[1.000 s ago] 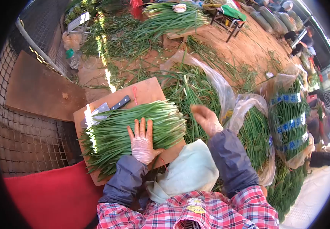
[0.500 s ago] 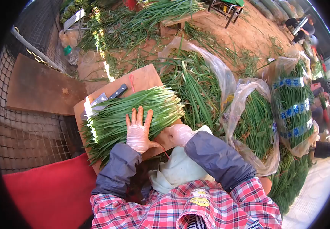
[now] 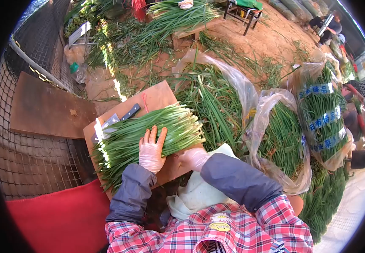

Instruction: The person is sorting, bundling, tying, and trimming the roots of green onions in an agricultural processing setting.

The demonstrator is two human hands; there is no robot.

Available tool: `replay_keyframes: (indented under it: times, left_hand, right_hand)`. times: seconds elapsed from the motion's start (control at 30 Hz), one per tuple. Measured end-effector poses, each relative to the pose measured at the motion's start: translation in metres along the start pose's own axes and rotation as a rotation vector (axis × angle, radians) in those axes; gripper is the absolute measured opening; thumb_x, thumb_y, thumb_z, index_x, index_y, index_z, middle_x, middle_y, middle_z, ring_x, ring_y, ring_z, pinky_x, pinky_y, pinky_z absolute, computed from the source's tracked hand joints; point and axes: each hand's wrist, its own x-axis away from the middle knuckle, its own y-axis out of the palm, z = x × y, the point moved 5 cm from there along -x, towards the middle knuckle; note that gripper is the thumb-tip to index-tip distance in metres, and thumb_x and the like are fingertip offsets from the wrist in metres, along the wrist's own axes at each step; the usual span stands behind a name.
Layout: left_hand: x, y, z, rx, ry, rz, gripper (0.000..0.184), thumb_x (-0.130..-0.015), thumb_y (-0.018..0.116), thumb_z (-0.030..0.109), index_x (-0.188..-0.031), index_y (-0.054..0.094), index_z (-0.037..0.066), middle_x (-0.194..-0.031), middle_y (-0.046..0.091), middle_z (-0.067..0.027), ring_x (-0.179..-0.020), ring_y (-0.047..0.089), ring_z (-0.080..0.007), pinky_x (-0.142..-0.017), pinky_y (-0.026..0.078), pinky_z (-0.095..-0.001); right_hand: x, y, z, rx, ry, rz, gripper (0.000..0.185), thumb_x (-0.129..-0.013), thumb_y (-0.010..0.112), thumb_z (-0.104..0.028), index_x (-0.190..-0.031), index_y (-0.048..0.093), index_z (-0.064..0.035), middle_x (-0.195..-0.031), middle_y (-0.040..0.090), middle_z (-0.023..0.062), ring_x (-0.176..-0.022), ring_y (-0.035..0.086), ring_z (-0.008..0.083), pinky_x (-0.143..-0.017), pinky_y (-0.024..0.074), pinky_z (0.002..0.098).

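Note:
A thick bundle of garlic chives [image 3: 153, 128] lies across a wooden board [image 3: 159, 90], pale stem ends toward the right. My left hand [image 3: 150, 152], in a clear plastic glove, rests flat on top of the bundle with its fingers stretched out. Beside it, at the board's near edge, my gloved right hand [image 3: 193, 158] is closed in a pinch at the underside of the bundle. A bit of red string shows at its fingertips; the rest is hidden. A knife [image 3: 125, 116] with a dark handle lies behind the bundle, and another red string [image 3: 145, 102] lies near it.
Open plastic bags of loose chives [image 3: 216, 109] stand to the right, beside a wrapped chive bundle [image 3: 323, 114] with blue print. A brown panel [image 3: 49, 107] and netting are at left, above a red cloth [image 3: 60, 219]. A person [image 3: 332, 27] sits far back.
My right hand has moved left toward the left hand and the string. The red string end that hung over the board's edge no longer shows. My left hand stays on the bundle.

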Motion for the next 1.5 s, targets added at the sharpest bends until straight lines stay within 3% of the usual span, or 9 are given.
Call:
replay_keyframes:
  times: [0.17,0.37,0.6,0.73,0.97,1.03,1.13,1.37,1.5]
  left_hand:
    - [-0.007,-0.010,-0.002,0.070,-0.055,-0.025,0.091,-0.055,0.077,0.015,-0.136,0.036,0.019,-0.131,0.041,-0.0160,-0.116,0.041,-0.0375,-0.093,0.036,-0.0487]
    - [-0.006,-0.007,-0.001,0.056,-0.046,0.037,0.086,-0.055,0.077,0.018,-0.133,0.040,0.018,-0.129,0.044,-0.0157,-0.114,0.043,-0.0362,-0.092,0.037,-0.0472]
    - [-0.012,-0.050,-0.003,-0.031,0.070,-0.082,0.069,-0.060,0.074,0.023,-0.124,0.050,0.012,-0.123,0.050,-0.0156,-0.109,0.048,-0.0355,-0.090,0.038,-0.0481]
    - [-0.072,-0.090,-0.004,0.002,0.115,0.258,0.038,-0.073,0.062,0.014,-0.109,0.057,0.005,-0.116,0.054,-0.0182,-0.099,0.051,-0.0379,-0.079,0.044,-0.0450]
    - [-0.114,0.058,-0.062,0.036,-0.116,-0.151,0.028,-0.086,0.044,0.025,-0.095,0.064,0.007,-0.095,0.062,-0.0165,-0.094,0.055,-0.0312,-0.092,0.036,-0.0468]
    - [-0.094,0.035,-0.038,0.186,0.023,0.171,0.028,-0.081,0.048,0.024,-0.080,0.066,0.002,-0.072,0.060,-0.0228,-0.068,0.057,-0.0407,-0.073,0.043,-0.0499]
    - [-0.076,0.041,-0.041,0.230,-0.143,-0.048,0.027,-0.079,0.050,0.023,-0.073,0.061,0.000,-0.071,0.059,-0.0230,-0.071,0.057,-0.0424,-0.063,0.042,-0.0503]
    - [-0.074,0.038,-0.051,0.284,-0.209,0.097,0.020,-0.085,0.049,0.015,-0.088,0.061,0.000,-0.080,0.060,-0.0225,-0.076,0.059,-0.0357,-0.067,0.046,-0.0430]
    - [-0.082,0.058,-0.088,0.985,-0.474,0.503,0.037,-0.073,0.045,-0.011,-0.110,0.051,-0.006,-0.097,0.057,-0.0096,-0.086,0.055,-0.0166,-0.075,0.046,-0.0286]
  right_hand:
    - [0.038,-0.004,0.059,-1.091,0.613,0.115,0.022,-0.078,0.063,-0.021,-0.090,0.067,-0.0031,-0.080,0.066,0.0075,-0.075,0.061,0.0149,-0.070,0.0475,0.0304]
    - [0.008,-0.076,-0.034,0.101,-0.077,0.696,0.013,-0.066,0.067,-0.020,-0.079,0.065,-0.0229,-0.090,0.060,-0.0024,-0.090,0.057,0.0194,-0.076,0.0448,0.0368]
    - [-0.057,-0.052,0.009,-0.025,-0.086,0.645,0.012,-0.077,0.063,-0.020,-0.082,0.061,-0.0094,-0.120,0.055,0.0075,-0.124,0.041,0.0294,-0.103,0.0275,0.0485]
    - [-0.055,-0.052,0.010,-0.078,-0.064,0.639,0.014,-0.077,0.061,-0.022,-0.082,0.060,-0.0078,-0.119,0.055,0.0101,-0.120,0.043,0.0319,-0.102,0.0294,0.0493]
    - [-0.050,-0.046,0.013,-0.106,-0.148,0.665,0.015,-0.066,0.065,-0.021,-0.076,0.064,-0.0092,-0.119,0.051,0.0158,-0.122,0.040,0.0364,-0.101,0.0326,0.0501]
    - [-0.042,-0.061,0.001,-0.057,-0.105,0.659,0.017,-0.066,0.066,-0.024,-0.069,0.062,-0.0072,-0.124,0.048,0.0178,-0.128,0.033,0.0358,-0.106,0.0240,0.0520]
    - [-0.057,-0.050,0.008,-0.061,-0.019,0.445,0.022,-0.068,0.065,-0.026,-0.081,0.064,-0.0079,-0.127,0.048,0.0178,-0.128,0.034,0.0346,-0.108,0.0200,0.0508]
    - [-0.068,-0.049,0.018,-0.001,0.125,0.008,0.025,-0.072,0.061,-0.029,-0.092,0.066,-0.0136,-0.135,0.040,0.0124,-0.124,0.038,0.0330,-0.104,0.0260,0.0486]
    - [-0.052,-0.060,0.024,-0.059,0.057,0.327,0.024,-0.071,0.060,-0.023,-0.089,0.065,-0.0099,-0.107,0.057,0.0175,-0.104,0.053,0.0346,-0.088,0.0416,0.0466]
